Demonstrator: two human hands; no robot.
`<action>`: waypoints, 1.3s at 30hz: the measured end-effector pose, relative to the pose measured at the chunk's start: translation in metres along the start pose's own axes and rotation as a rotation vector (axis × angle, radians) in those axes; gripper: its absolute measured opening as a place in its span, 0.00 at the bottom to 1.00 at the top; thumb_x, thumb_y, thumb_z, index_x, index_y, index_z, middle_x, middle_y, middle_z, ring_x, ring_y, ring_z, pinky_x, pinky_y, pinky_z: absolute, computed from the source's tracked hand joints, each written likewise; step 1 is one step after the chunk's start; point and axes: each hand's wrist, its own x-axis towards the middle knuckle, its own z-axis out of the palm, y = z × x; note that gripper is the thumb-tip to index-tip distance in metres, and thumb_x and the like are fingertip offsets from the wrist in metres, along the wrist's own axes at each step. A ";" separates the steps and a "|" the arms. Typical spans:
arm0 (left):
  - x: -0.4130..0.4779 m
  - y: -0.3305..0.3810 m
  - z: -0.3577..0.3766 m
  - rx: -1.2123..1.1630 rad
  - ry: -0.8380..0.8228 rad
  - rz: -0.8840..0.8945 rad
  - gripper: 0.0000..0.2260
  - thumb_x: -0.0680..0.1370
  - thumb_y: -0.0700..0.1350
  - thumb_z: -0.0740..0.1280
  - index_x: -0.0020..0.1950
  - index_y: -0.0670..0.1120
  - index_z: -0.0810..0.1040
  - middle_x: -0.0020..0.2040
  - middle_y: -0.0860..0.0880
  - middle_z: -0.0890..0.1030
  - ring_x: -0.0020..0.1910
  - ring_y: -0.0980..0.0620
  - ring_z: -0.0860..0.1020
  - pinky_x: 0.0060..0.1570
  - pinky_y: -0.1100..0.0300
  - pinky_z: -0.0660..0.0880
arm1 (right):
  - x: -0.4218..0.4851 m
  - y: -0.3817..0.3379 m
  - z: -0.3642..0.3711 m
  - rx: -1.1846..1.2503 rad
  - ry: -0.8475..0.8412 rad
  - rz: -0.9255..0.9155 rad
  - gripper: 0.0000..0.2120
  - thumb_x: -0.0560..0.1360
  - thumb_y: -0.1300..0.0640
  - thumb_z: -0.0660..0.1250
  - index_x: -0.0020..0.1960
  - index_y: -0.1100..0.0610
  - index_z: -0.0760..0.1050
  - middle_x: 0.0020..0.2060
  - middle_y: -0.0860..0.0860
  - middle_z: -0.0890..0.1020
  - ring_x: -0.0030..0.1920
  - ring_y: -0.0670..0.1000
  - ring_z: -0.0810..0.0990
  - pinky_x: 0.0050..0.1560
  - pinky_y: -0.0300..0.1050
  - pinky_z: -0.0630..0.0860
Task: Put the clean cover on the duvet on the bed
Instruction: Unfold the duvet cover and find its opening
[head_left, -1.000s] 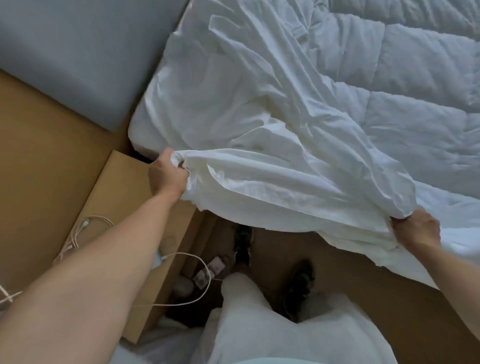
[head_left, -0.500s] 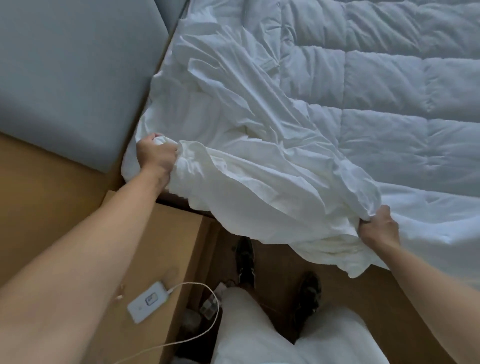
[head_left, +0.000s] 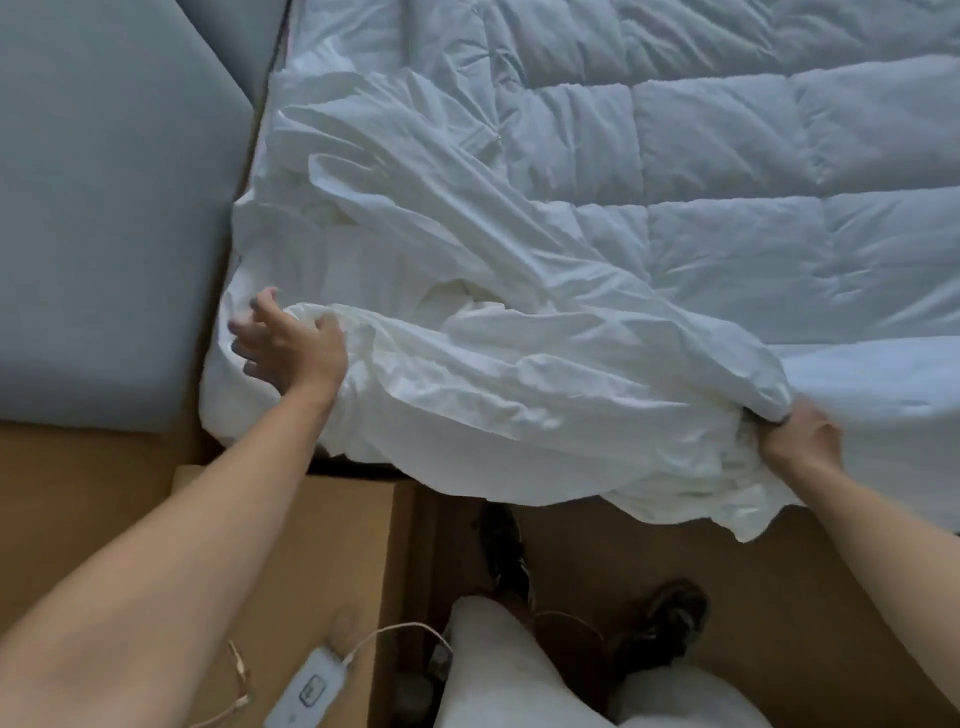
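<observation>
A white quilted duvet lies spread over the bed. The crumpled white cover is bunched along the bed's near left corner and hangs over the edge. My left hand is at the cover's left end, fingers spread and straight, its thumb and palm against the fabric. My right hand grips a bunched fold of the cover at the bed's near edge on the right.
A grey padded headboard stands left of the bed. A wooden nightstand sits below the corner with a white charger and cable on it. My legs and dark shoes stand on the brown floor beside the bed.
My left hand carried the cover's end up toward the bed's corner, then opened and let go of it. My right hand kept its grip.
</observation>
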 end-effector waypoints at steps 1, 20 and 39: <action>-0.027 0.010 0.004 -0.005 0.080 0.151 0.23 0.71 0.49 0.68 0.64 0.45 0.71 0.66 0.40 0.70 0.64 0.37 0.70 0.61 0.46 0.66 | 0.003 -0.001 0.002 0.030 0.000 0.024 0.05 0.80 0.56 0.63 0.51 0.57 0.72 0.42 0.58 0.76 0.42 0.59 0.73 0.42 0.53 0.70; -0.216 0.085 0.132 0.635 -0.539 1.114 0.33 0.67 0.41 0.75 0.73 0.42 0.73 0.66 0.35 0.77 0.65 0.31 0.75 0.64 0.38 0.73 | 0.063 0.087 -0.012 0.096 -0.111 -0.342 0.32 0.64 0.26 0.71 0.52 0.51 0.76 0.42 0.51 0.80 0.41 0.57 0.78 0.40 0.49 0.72; -0.421 0.219 0.171 0.461 -0.555 1.274 0.41 0.67 0.55 0.74 0.76 0.49 0.61 0.72 0.42 0.64 0.68 0.39 0.66 0.67 0.45 0.61 | 0.175 0.133 -0.106 0.455 0.054 -0.100 0.33 0.62 0.29 0.76 0.51 0.55 0.76 0.49 0.55 0.84 0.48 0.59 0.81 0.40 0.47 0.70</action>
